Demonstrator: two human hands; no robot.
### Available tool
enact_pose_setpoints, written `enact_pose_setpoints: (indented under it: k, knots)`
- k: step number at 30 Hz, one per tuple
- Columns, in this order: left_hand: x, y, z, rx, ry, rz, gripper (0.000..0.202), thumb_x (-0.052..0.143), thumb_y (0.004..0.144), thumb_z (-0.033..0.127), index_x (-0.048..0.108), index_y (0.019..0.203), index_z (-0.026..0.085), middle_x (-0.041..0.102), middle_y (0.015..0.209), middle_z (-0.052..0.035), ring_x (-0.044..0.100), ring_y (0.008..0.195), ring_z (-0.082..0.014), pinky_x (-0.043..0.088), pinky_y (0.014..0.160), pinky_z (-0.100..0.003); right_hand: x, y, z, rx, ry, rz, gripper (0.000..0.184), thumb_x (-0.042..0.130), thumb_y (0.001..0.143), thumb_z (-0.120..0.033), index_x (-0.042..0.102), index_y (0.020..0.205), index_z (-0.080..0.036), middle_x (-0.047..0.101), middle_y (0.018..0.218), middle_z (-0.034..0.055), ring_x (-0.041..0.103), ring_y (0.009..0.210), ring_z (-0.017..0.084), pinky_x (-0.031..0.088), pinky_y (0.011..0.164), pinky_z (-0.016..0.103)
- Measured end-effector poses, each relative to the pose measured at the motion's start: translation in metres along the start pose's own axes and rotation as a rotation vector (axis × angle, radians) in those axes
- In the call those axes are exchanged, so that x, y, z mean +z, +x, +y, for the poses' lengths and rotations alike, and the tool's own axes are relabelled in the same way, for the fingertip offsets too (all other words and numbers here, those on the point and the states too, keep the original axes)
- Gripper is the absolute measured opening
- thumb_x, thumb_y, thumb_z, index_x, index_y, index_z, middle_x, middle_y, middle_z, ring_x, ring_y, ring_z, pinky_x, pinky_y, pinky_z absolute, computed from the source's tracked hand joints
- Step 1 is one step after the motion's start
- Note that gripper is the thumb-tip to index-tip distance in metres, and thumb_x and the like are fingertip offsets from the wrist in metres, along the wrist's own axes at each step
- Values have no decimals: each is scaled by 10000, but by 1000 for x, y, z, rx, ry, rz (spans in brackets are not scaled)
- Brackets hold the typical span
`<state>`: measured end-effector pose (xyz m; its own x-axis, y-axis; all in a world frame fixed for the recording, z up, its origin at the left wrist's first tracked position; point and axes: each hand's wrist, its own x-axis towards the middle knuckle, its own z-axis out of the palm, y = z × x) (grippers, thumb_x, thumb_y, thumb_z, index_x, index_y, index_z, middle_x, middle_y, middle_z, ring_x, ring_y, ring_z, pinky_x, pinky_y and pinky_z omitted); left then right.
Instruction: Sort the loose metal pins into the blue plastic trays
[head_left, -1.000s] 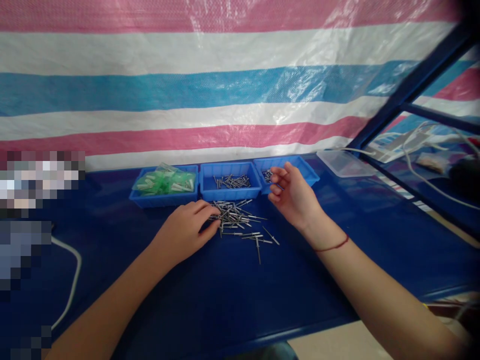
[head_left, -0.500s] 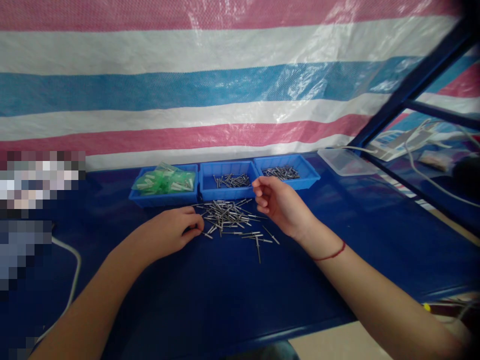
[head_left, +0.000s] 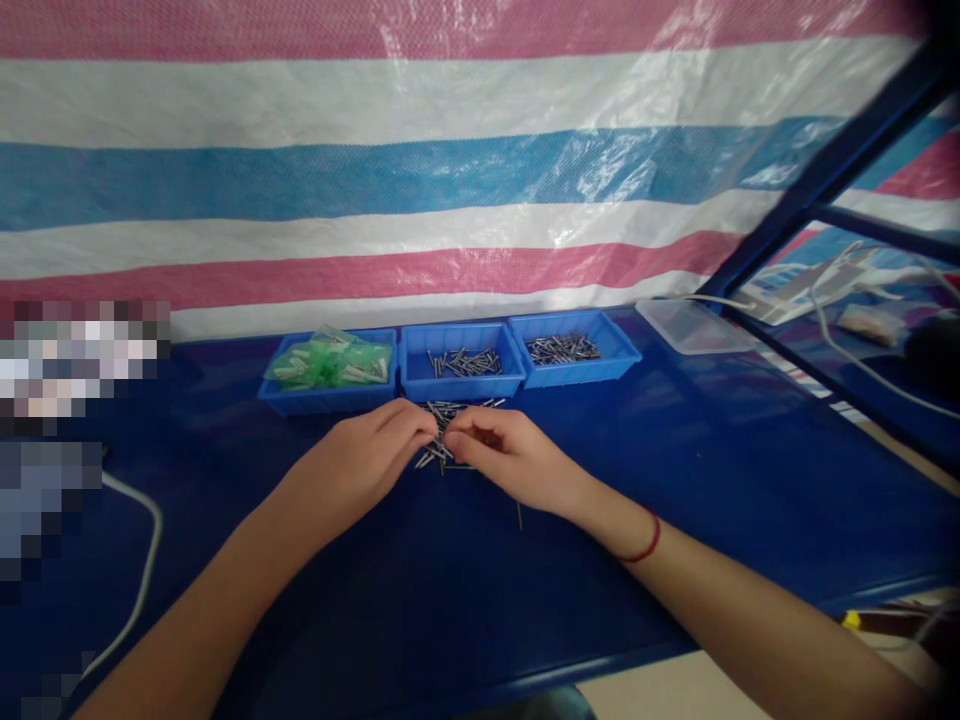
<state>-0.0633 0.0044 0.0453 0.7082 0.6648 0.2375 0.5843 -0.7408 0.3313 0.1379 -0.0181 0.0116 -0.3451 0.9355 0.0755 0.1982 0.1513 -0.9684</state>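
A loose pile of silvery blind rivets lies on the blue table, partly covered by my hands. My left hand reaches over the pile's left side with its fingers pinched together. From the right, my right hand, with a red cord on the wrist, has thumb and forefinger closed almost against the left fingertips. What either pinch holds is too small and hidden to make out. Just behind the pile, a middle blue bin and a right blue bin contain more rivets.
The left blue bin holds green-and-clear plastic packets. A clear plastic lid lies at the back right, near a dark blue metal frame. A white cable runs along the left. A striped tarp hangs behind.
My right hand has moved left and down from beside the right bins to meet my left hand. My left hand has shifted slightly right, and both now cover more of the pile.
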Motion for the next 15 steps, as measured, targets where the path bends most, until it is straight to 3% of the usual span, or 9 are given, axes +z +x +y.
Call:
enact_pose_setpoints:
  k: [3,7,9,15]
  knots:
    - [4,2,8,-33,-98,140,140,463,933,255,596,919,216,670,920,-13,641,833,-142,485,782,-243,0,-1,-1,-19,49,-40,217,560,863,-370,625,847,-164,549,706,-8,440,592,99,366,549,236]
    - [15,3,13,-201,-365,337,163,583,867,274,597,1019,218,693,888,-5,668,759,-139,528,730,-247,-3,-1,-3,-51,93,-74,262,575,856,-410,651,879,-161,561,721,-3,446,609,102,373,558,237]
    - [24,4,14,-277,-516,383,218,620,841,286,588,1044,212,692,865,-4,672,735,-141,538,692,-247,-3,-1,-2,-48,89,-53,274,586,849,-423,653,856,-157,550,707,-7,433,600,98,366,556,238]
    - [53,4,21,-412,-714,525,117,595,852,307,613,862,192,672,841,-21,646,752,-143,534,627,-238,-1,2,5,-76,28,-27,266,583,857,-419,651,839,-162,566,737,-1,442,604,96,369,557,239]
